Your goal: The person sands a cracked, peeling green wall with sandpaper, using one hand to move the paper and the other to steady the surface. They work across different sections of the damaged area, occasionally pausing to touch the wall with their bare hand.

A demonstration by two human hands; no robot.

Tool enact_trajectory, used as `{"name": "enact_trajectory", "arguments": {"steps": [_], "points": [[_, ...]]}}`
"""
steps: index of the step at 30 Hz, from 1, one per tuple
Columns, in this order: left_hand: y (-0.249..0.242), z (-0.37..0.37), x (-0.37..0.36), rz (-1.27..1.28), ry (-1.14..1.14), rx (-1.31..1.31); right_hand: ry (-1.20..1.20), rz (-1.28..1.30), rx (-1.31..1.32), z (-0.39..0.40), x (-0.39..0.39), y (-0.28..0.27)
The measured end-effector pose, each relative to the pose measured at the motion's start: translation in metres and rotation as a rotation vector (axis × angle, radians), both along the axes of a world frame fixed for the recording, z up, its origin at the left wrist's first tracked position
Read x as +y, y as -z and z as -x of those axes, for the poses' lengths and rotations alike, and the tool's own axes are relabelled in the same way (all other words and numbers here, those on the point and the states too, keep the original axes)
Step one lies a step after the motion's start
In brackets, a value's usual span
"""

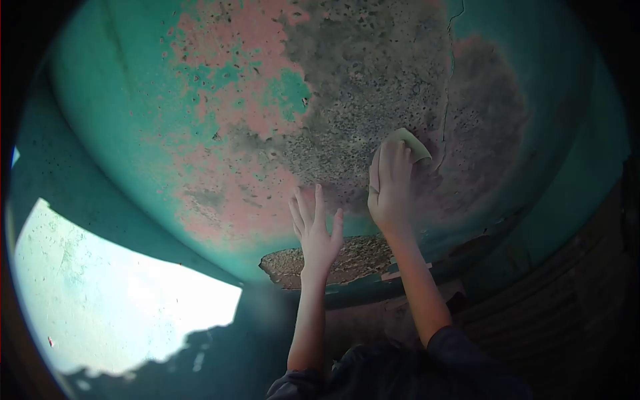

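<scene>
Ahead stands a curved green surface [140, 133] with a large worn patch of pink and rough grey-brown. My right hand [392, 187] presses a pale, folded piece of sheet [417, 145], perhaps sandpaper, against the grey area with its fingers. To its left, my left hand [319, 230] is raised with its fingers spread at the lower edge of the pink and grey patch, holding nothing. Below the hands is a brown patch of flaked-off coating [357, 260]. A thin crack [448, 80] runs down the surface right of the pale sheet.
Bright sunlight falls on a pale area [127, 287] at the lower left. A dark ribbed surface [540, 327] is at the lower right. A small pinkish strip [398, 274] lies along the lower edge beside my right forearm.
</scene>
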State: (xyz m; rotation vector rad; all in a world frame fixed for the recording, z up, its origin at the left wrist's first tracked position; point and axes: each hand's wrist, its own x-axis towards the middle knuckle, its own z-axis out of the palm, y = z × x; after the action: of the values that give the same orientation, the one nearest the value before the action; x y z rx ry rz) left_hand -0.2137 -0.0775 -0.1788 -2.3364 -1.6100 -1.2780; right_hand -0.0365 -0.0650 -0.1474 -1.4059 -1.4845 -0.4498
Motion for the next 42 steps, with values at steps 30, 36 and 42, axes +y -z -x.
{"name": "enact_trajectory", "arguments": {"steps": [30, 36, 42], "points": [[0.026, 0.036, 0.012, 0.038, 0.106, -0.073, -0.002, 0.098, 0.055, 0.063, 0.017, 0.080], [0.028, 0.033, 0.005, 0.101, 0.128, -0.060, 0.020, -0.184, 0.521, 0.010, 0.017, -0.009], [0.040, 0.021, 0.010, 0.097, 0.143, -0.115, -0.005, 0.005, 0.114, 0.061, 0.007, 0.042]]}}
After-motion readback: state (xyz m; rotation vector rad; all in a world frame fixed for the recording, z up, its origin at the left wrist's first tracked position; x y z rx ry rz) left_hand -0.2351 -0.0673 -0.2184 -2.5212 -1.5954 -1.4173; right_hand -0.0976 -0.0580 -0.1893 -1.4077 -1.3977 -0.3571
